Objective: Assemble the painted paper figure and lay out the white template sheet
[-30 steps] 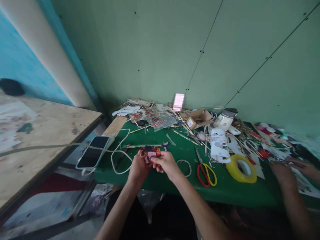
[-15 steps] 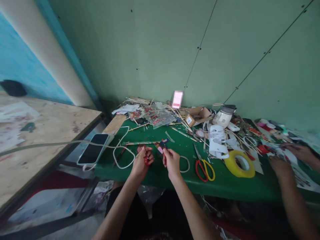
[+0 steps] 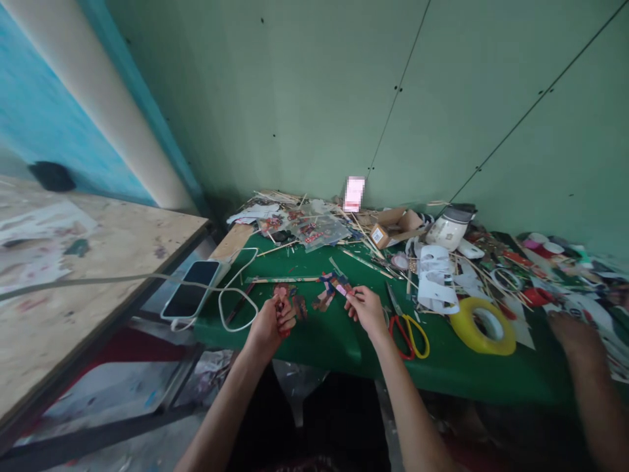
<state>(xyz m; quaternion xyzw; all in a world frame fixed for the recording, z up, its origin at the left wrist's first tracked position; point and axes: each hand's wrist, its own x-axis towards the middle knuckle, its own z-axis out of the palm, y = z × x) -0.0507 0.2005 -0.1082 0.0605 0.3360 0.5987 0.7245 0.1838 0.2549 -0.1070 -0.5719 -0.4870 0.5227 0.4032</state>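
My left hand point(image 3: 272, 318) is closed over the green tabletop, its fingers curled around a small reddish-brown cutout point(image 3: 281, 293) whose upper end sticks out. To its right, my right hand point(image 3: 364, 311) pinches the end of a small pink and dark patterned cutout point(image 3: 343, 288). Other patterned cutouts point(image 3: 324, 298) lie between the hands, partly overlapping. A brown cutout point(image 3: 299, 307) rests just right of my left hand. Behind them lies a thin flat strip point(image 3: 285, 280). Scissors point(image 3: 405, 328) with one red and one yellow handle are right of my right hand.
A yellow tape roll point(image 3: 484, 326) and curled white paper point(image 3: 436, 278) lie to the right, near another person's arm point(image 3: 582, 354). Left are a phone point(image 3: 190, 290) and a white cable point(image 3: 221, 308). Sticks, plastic bags point(image 3: 319, 229) and a cardboard box point(image 3: 393, 229) crowd the back.
My hands have moved apart, the right one outward to the right with the pink and dark cutout. Cutouts on the table between them are now uncovered. The view has shifted slightly.
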